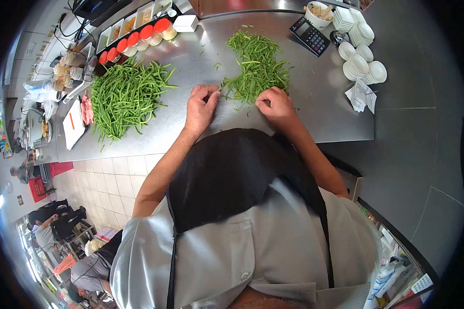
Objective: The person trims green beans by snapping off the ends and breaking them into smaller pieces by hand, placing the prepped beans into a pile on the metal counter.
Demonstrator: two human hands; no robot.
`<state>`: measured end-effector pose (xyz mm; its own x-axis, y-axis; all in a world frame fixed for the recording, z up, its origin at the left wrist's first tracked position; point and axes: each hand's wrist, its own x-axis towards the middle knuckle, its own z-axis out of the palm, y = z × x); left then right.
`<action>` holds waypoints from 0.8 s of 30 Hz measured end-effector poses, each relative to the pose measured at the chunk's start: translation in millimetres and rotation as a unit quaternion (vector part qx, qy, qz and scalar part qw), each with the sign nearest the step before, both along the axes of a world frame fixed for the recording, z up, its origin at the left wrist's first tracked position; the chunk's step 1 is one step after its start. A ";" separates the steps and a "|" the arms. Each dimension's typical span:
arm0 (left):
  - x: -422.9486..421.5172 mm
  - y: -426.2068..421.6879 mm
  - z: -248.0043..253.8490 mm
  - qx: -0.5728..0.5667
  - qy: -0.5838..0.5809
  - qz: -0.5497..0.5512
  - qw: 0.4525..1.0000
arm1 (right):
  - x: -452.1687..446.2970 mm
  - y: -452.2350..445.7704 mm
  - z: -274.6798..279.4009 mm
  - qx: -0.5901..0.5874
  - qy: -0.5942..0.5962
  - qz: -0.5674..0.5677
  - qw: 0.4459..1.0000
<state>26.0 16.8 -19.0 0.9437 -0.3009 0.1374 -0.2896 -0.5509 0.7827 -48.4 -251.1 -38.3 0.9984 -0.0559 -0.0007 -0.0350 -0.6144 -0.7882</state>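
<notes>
A pile of short green bean pieces [255, 64] lies on the steel table in front of me. My left hand [201, 107] is at the pile's near left edge, its fingers curled and the thumb pressed toward them. At the near right edge my right hand [277, 106] is closed, knuckles up, touching or almost touching the pieces. Whatever either hand pinches is too small or hidden to name. Farther left spreads a larger heap of long whole green beans [126, 98]. A few loose bits are scattered around the short pieces.
Red-lidded jars [148, 34] and a row of condiment trays line the back left. A calculator [309, 36], a white bowl [319, 14] and stacked white cups [355, 67] stand at the right, beside paper slips [362, 96]. A white board [74, 124] lies far left. Other people [90, 268] are behind, lower left.
</notes>
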 end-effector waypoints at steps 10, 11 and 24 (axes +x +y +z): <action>-15.8 20.3 -19.6 0.180 -0.172 -0.085 0.965 | -27.7 -12.3 11.8 -0.153 -0.160 -0.028 0.975; -15.4 17.4 -23.1 0.166 -0.186 -0.109 0.962 | -27.3 -7.8 9.5 -0.144 -0.159 -0.024 0.976; 10.7 -23.4 -12.3 0.179 -0.239 -0.190 0.935 | 3.0 0.7 2.3 -0.105 -0.136 -0.066 0.983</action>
<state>36.7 -6.6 -31.3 0.6151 -0.7100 0.3429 -0.7880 -0.5384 0.2986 -45.4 -250.4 -36.0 0.9439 -0.1550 0.2915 0.0699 -0.7690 -0.6354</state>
